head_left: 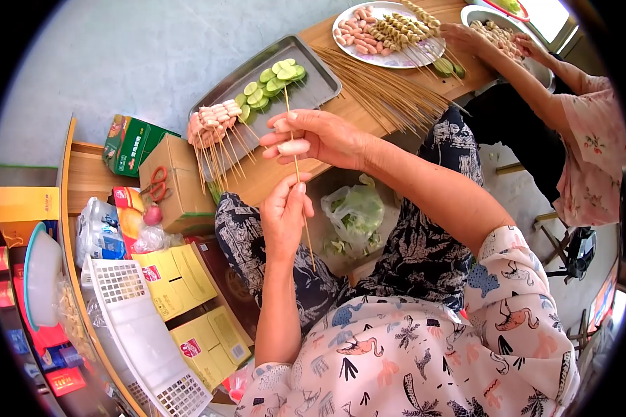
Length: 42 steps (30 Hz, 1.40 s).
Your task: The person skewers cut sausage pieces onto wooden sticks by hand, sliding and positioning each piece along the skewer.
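Observation:
My left hand (285, 215) pinches a thin wooden skewer (307, 240) between thumb and fingers, its tip pointing up and away from me. Above it, my right hand (320, 139) has its fingers closed around a small pale-pink sausage (293, 147) at the skewer's upper part. Whether the stick passes through the sausage or just behind it, I cannot tell. Beyond my hands, a metal tray (316, 66) carries green cucumber slices (256, 96) and several skewered pink sausages (215, 119), their sticks jutting over its near edge.
Loose wooden skewers (382, 90) lie across the table right of the tray. Behind them, a white plate (396, 64) holds sausages and skewered food. Another person's hand (466, 38) works near a bowl at the right. Cardboard box (181, 184) and red scissors (158, 184) sit left.

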Available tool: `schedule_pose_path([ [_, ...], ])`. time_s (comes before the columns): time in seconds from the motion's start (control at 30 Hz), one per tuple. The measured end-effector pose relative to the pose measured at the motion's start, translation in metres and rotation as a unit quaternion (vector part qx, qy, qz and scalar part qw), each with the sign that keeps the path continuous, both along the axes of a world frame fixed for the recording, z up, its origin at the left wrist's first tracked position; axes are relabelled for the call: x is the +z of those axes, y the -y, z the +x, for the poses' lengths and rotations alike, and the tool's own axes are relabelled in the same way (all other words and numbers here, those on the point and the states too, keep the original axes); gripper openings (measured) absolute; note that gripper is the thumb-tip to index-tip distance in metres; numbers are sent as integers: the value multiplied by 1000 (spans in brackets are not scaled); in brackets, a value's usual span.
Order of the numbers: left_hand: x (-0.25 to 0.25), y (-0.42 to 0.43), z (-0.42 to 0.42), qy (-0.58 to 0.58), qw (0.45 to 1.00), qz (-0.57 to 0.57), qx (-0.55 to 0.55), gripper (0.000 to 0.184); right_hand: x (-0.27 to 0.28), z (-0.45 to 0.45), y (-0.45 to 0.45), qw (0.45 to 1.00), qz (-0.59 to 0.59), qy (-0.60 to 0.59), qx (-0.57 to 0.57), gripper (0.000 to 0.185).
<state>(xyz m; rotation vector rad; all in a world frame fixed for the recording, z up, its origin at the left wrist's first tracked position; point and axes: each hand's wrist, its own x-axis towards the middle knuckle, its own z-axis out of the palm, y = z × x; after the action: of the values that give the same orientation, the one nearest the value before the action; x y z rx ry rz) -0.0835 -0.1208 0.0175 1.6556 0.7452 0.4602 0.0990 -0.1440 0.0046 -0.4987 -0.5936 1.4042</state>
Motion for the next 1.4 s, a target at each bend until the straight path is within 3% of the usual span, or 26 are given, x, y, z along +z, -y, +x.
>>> schedule_pose_path([
  [0.37,-1,-5,0,46,999,-25,10,18,4,-6,-4,998,-26,55,31,45],
  [0.5,14,-24,-16,36,997,-42,48,21,6,-1,-2,999,-14,46,-18,44],
  [0.57,15,-41,-28,78,995,-22,63,22,1,8,-3,986,-70,151,-17,40],
  [0.63,12,-62,-41,123,988,-42,85,23,13,18,2,977,-94,184,-59,35],
  [0.8,-5,-102,-59,256,947,-179,74,27,38,81,34,937,-64,288,-186,28],
  [0.93,-12,-108,-51,300,930,-207,42,27,-4,148,63,833,-172,434,-298,18],
  [1.03,-12,-103,-42,286,935,-207,28,27,-62,181,81,701,-291,561,-330,14],
  [1.1,-13,-99,-36,271,940,-206,21,27,-100,191,87,558,-280,701,-344,15],
  [1.2,-12,-94,-30,249,951,-184,18,27,-127,184,82,477,-386,742,-270,18],
  [1.23,-12,-93,-29,246,951,-188,17,27,-133,184,77,478,-390,740,-268,18],
  [1.3,-12,-92,-28,231,956,-181,15,27,-142,185,67,412,-410,779,-233,19],
  [1.4,-11,-90,-27,216,960,-174,21,26,-145,188,55,396,-417,785,-230,19],
])
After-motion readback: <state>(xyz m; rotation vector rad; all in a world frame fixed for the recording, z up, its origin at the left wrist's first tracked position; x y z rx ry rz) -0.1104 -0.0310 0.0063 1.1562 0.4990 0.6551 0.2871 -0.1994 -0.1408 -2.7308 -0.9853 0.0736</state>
